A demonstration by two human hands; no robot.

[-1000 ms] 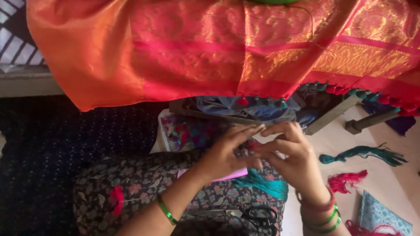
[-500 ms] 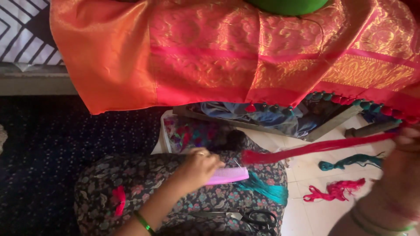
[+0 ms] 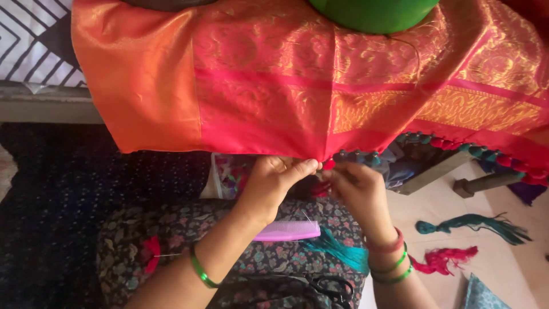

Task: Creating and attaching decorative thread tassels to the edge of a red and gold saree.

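We see our left hand (image 3: pixel 274 183) and right hand (image 3: pixel 357 189) meet at the lower hem of an orange and pink silk cloth (image 3: pixel 274 80) hanging in front of us. Both hands are closed narrowly, fingertips pinching at a small red tassel (image 3: pixel 328 165) on the hem; what the right hand grips is partly hidden. A pink comb (image 3: pixel 289 230) and teal threads (image 3: pixel 337 249) lie on our lap, black scissors (image 3: pixel 334 288) below. Teal and pink thread bundles (image 3: pixel 469 226) rest on the floor to the right.
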